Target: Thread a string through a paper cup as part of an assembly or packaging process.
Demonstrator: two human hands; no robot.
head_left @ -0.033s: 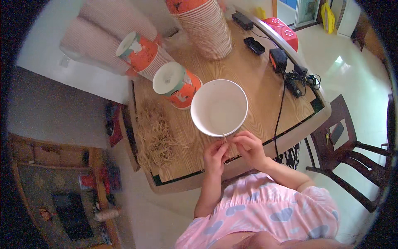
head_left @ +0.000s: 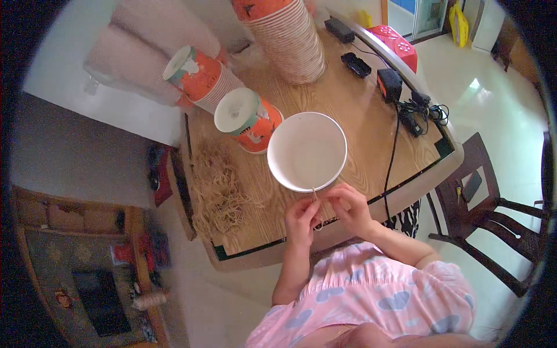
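Observation:
A white paper bucket [head_left: 307, 152] stands on the wooden table, its mouth facing me. Thin beige string [head_left: 315, 191] is attached at the bucket's near rim and runs down between my hands. My left hand [head_left: 301, 219] pinches the string just below the rim, with a loose end hanging under its fingertips. Close beside it, my right hand [head_left: 348, 207] has thumb and forefinger pressed together at the same string. Whether the string is knotted is too small to tell. Left of the bucket lies a tangled pile of beige strings [head_left: 223, 197].
Orange paper buckets [head_left: 255, 124] lie beyond the string pile, with a tall bucket stack [head_left: 290, 46] farther back. Wrapped pink-white stacks [head_left: 133, 58] fill the far left. A black charger [head_left: 389, 84] and tangled cables [head_left: 426, 110] occupy the right side. A dark chair [head_left: 476, 203] stands right.

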